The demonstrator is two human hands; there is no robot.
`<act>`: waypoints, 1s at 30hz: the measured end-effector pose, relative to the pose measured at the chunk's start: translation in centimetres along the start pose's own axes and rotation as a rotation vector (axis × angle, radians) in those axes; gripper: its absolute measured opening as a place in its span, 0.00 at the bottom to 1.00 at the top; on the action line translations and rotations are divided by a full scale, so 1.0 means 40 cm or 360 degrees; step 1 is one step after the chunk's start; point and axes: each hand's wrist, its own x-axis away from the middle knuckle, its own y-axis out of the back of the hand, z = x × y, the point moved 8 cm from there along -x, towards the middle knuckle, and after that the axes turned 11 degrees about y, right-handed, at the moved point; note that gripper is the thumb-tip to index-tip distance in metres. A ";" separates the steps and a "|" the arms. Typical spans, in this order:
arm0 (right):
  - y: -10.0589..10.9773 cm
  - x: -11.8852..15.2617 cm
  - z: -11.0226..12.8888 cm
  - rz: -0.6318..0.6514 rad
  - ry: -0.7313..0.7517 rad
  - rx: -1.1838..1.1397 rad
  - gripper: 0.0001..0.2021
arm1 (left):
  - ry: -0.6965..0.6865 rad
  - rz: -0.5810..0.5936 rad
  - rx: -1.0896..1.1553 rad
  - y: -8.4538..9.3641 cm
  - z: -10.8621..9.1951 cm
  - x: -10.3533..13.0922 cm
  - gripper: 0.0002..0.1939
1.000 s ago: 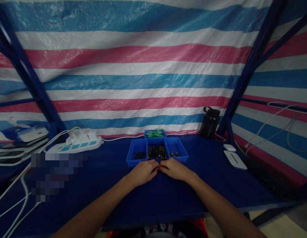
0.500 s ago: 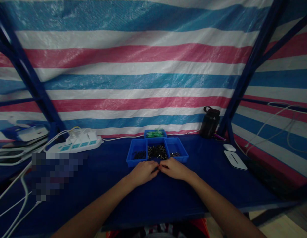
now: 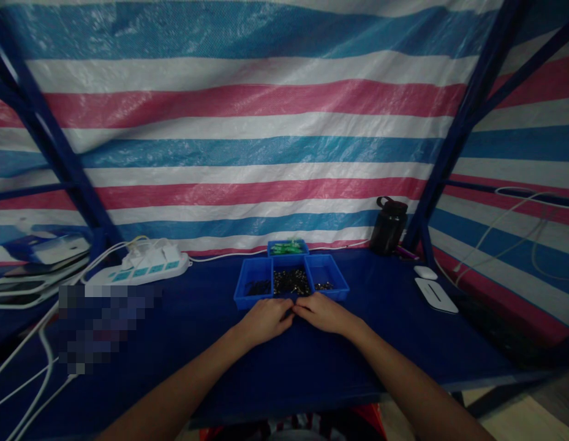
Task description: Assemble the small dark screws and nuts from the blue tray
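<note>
My left hand (image 3: 267, 320) and my right hand (image 3: 323, 311) meet fingertip to fingertip above the blue table. Both have curled, closed fingers; whatever lies between them is hidden or too small to make out. Just beyond them sits a blue three-compartment tray (image 3: 253, 302), its near middle edge partly covered by my hands. Thin dark pieces (image 3: 259, 288) lie in its left compartment. A heap of small black and shiny metal parts (image 3: 291, 280) fills the middle one. A few small metallic pieces (image 3: 323, 286) rest in the right one.
Behind the tray is a smaller blue box (image 3: 288, 247) of green pieces. To the left are a white power strip (image 3: 150, 269) and loose white cables (image 3: 48, 349). At right stand a dark bottle (image 3: 388, 226) and a flat white device (image 3: 435, 295). Striped sheeting (image 3: 266, 147) hangs behind.
My hands stay together at the tray's near edge with barely any movement. The tray and the other things have not moved.
</note>
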 end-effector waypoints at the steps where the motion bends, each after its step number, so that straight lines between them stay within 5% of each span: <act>1: -0.001 0.000 -0.001 0.0000 0.0001 0.0011 0.16 | 0.0005 0.0001 0.0001 -0.001 0.001 0.000 0.07; 30: -0.004 0.003 0.000 0.0048 -0.0031 -0.0010 0.09 | -0.0013 0.0019 0.0021 0.005 -0.005 0.002 0.06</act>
